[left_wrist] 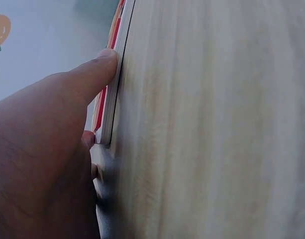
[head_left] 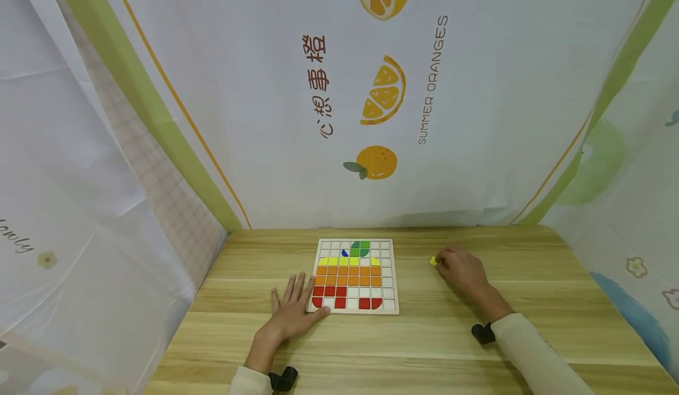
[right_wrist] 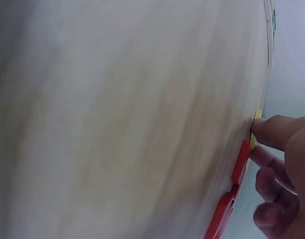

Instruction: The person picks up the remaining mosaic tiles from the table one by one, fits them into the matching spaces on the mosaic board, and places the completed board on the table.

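A square white pattern board [head_left: 386, 277] lies on the table, partly filled with green, blue, yellow, orange and red tiles. The yellow row has a bare white cell towards its right, and more bare cells show among the red tiles [head_left: 340, 298]. My left hand [head_left: 293, 315] rests with spread fingers at the board's lower left corner, its thumb [left_wrist: 106, 62] against the near edge. Off to the right, my right hand [head_left: 464, 271] pinches a small yellow tile [head_left: 433, 261] between thumb and finger. Red tiles [right_wrist: 240, 163] lie beside it in the right wrist view, hidden in the head view.
The wooden table [head_left: 424, 348] reaches back to a white curtain [head_left: 276, 165] printed with oranges. Other curtains hang on both sides. A black wrist device [head_left: 283, 378] sits at the left cuff and another black device [head_left: 483, 333] at the right.
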Demonstrator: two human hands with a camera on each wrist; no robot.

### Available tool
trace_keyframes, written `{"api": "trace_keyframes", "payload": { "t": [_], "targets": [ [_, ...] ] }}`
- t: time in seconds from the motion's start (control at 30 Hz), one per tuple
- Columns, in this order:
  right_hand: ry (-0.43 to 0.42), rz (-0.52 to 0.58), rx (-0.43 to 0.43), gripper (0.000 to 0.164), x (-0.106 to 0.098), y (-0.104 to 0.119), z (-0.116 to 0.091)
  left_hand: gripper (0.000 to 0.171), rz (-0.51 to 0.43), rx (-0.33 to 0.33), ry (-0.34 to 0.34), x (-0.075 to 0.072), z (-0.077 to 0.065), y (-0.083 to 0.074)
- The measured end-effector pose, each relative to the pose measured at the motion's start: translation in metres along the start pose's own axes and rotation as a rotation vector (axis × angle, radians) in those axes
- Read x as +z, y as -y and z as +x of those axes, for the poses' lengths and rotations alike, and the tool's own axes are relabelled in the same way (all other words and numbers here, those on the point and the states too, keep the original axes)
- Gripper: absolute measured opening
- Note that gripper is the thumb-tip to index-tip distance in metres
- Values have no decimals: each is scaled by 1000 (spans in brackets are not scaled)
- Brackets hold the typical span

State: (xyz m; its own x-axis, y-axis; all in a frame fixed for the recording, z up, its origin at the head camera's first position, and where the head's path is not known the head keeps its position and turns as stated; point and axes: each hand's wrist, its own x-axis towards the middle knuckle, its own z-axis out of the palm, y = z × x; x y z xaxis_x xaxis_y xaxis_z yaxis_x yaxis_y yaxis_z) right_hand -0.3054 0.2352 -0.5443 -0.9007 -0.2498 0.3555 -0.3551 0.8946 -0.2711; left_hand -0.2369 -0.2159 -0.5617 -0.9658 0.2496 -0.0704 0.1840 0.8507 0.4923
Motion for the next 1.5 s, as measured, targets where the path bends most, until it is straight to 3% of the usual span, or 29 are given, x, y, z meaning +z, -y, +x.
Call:
{"api": "trace_keyframes", "payload": {
  "t": [0.23, 0.47, 0.73, 0.9, 1.13, 1.5],
  "targets": [
    [22, 0, 5, 12, -3, 3, -1, 99, 23, -29, -1, 4, 3, 5],
    [46, -2, 29, 11, -6, 5, 0, 98, 10, -23, 33, -10, -4, -11],
    [15, 30, 11, 10, -5, 10, 1, 102, 7, 0, -17, 3, 2, 4],
    [-20, 24, -29, 8, -5, 16, 2, 102, -19, 15, -8, -2, -2, -1],
    [-16, 39, -45, 6, -11, 29, 5, 96, 1, -23, 38, -13, -5, -14],
    [-64, 13, -128, 10, -9, 48, 13, 100, 6, -8, -11, 1, 0, 0]
  ]
}}
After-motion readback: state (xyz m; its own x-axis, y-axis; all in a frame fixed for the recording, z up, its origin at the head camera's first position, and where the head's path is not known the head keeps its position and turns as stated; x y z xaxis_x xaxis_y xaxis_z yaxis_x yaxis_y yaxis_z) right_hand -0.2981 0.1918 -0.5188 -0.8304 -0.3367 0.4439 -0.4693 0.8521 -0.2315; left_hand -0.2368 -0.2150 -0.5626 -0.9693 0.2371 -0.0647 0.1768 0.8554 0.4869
